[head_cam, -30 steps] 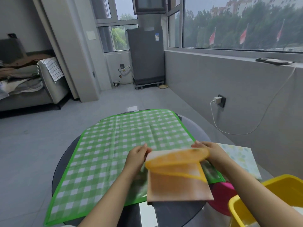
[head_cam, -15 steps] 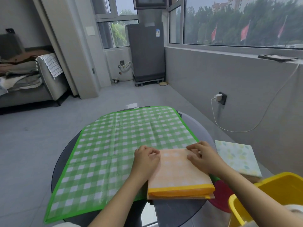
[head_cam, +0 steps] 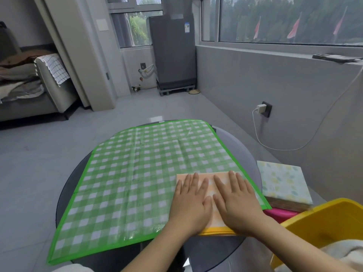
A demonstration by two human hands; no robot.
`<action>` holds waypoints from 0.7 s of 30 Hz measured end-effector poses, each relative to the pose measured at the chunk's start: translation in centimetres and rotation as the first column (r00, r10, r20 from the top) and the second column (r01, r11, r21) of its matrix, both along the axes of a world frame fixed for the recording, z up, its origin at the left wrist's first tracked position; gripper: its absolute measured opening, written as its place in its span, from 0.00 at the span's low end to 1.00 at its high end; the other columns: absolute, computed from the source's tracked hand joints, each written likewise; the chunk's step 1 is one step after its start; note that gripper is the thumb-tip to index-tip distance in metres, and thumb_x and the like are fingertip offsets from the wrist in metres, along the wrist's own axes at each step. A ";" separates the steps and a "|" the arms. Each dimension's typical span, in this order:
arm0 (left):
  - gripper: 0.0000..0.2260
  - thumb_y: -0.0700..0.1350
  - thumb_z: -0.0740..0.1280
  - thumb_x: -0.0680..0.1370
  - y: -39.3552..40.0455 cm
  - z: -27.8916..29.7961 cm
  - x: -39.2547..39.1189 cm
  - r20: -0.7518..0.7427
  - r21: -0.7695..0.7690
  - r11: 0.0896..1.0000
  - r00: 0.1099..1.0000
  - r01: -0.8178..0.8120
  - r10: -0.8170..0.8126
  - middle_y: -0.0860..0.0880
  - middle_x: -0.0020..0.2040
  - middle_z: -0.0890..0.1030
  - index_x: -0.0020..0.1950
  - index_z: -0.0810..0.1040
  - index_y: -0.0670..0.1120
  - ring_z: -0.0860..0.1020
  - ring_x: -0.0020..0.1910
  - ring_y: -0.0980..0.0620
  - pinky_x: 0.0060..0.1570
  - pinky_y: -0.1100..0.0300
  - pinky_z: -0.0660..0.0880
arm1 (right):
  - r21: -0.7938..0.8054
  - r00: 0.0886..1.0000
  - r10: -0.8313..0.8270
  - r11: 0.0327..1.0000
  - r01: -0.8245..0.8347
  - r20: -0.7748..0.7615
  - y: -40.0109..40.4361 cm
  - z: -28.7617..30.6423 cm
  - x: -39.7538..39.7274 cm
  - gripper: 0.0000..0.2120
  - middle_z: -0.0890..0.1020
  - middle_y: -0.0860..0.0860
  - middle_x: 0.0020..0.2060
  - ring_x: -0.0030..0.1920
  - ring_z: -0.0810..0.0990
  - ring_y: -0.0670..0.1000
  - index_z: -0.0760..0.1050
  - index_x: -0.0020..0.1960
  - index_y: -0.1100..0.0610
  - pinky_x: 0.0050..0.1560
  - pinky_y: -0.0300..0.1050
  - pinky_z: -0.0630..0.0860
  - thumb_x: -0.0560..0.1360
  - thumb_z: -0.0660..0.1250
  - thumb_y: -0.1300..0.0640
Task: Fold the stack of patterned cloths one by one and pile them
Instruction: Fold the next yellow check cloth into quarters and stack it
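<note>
A folded orange checked cloth (head_cam: 211, 183) with a yellow border lies on the near right corner of a large green checked cloth (head_cam: 137, 173), which is spread flat over a round dark table (head_cam: 64, 195). My left hand (head_cam: 189, 205) presses flat on the orange cloth's left half, fingers straight. Beside it, my right hand (head_cam: 236, 201) presses flat on the right half. A folded cloth with a pale leaf pattern (head_cam: 282, 183) tops a small pile to the right of the table.
A yellow tub (head_cam: 314, 218) with a pale cloth inside stands at the near right, and a pink thing (head_cam: 279, 214) shows beneath the pile. A charger cable hangs along the grey wall on the right. Sofa and fridge stand far back.
The orange cloth was folded over toward me and laid flat. Both hands went from pinching its far edge to lying flat on top of it.
</note>
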State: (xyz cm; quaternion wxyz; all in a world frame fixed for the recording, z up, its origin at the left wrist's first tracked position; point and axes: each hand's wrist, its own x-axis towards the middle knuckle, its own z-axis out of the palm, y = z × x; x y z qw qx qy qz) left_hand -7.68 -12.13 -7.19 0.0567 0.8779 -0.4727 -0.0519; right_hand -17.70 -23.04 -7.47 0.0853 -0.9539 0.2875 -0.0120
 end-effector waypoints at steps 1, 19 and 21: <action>0.31 0.59 0.35 0.75 0.1 -0.1 0.2 0.003 0.008 1.000 1.000 -0.004 0.004 0.49 0.78 0.39 0.78 0.43 0.52 0.37 0.76 0.52 0.71 0.54 0.30 | -0.004 1.000 -0.005 1.000 0.005 -0.008 -0.2 -0.1 0.0 0.57 0.37 0.57 0.75 0.75 0.36 0.57 0.36 0.75 0.48 0.74 0.53 0.36 0.49 0.08 0.33; 0.16 0.45 0.61 0.80 2.8 0.7 0.8 -0.369 -0.418 0.780 0.872 -0.466 0.323 0.51 0.64 0.74 0.68 0.73 0.49 0.70 0.63 0.51 0.64 0.57 0.65 | 0.190 0.889 -0.323 0.943 0.273 0.325 0.1 1.9 -1.8 0.27 0.76 0.52 0.60 0.61 0.71 0.54 0.66 0.70 0.57 0.58 0.47 0.68 0.76 0.62 0.44; 0.17 0.43 0.68 0.76 2.7 1.3 1.1 -0.519 -0.432 0.701 0.792 -0.568 0.321 0.50 0.60 0.78 0.65 0.75 0.46 0.75 0.58 0.51 0.58 0.55 0.72 | 0.368 0.840 -0.429 0.879 0.303 0.332 -0.2 2.7 -2.0 0.25 0.79 0.53 0.55 0.57 0.75 0.55 0.69 0.67 0.57 0.49 0.46 0.70 0.74 0.66 0.47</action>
